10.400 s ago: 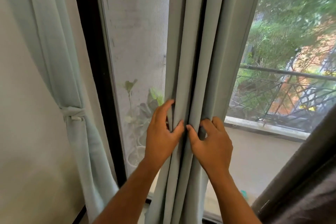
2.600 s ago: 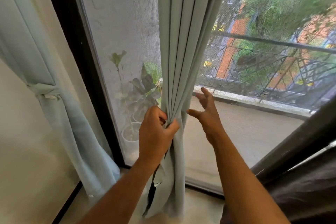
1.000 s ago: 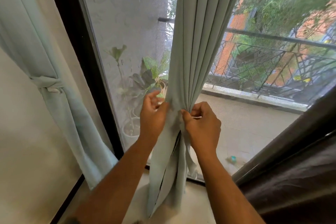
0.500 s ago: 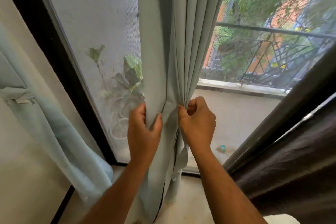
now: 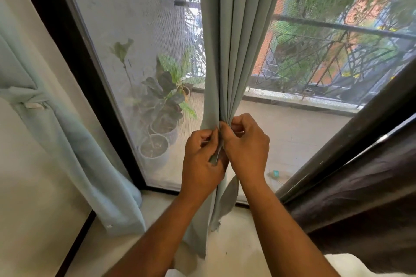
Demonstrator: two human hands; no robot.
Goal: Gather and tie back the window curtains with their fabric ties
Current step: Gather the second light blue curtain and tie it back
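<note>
A pale grey-green curtain (image 5: 234,40) hangs in tight pleats down the middle of the window. My left hand (image 5: 202,162) and my right hand (image 5: 246,144) meet in front of it where the pleats narrow. Both pinch the gathered cloth, the left thumb and fingers on a narrow strip of the same fabric (image 5: 215,157). Below my hands the curtain falls loose to the floor. At the far left a second, lighter curtain (image 5: 60,132) hangs tied back, its fabric tie (image 5: 27,99) wrapped around it.
A black window frame (image 5: 74,69) stands left of the screened pane. Potted plants (image 5: 157,128) sit outside on the balcony, behind a metal railing (image 5: 337,51). Dark brown fabric (image 5: 364,204) and a slanted dark frame fill the lower right.
My left hand has moved right to meet the right one, closing the curtain into a tighter bundle. It now pinches a narrow strip of fabric instead of a wide fold.
</note>
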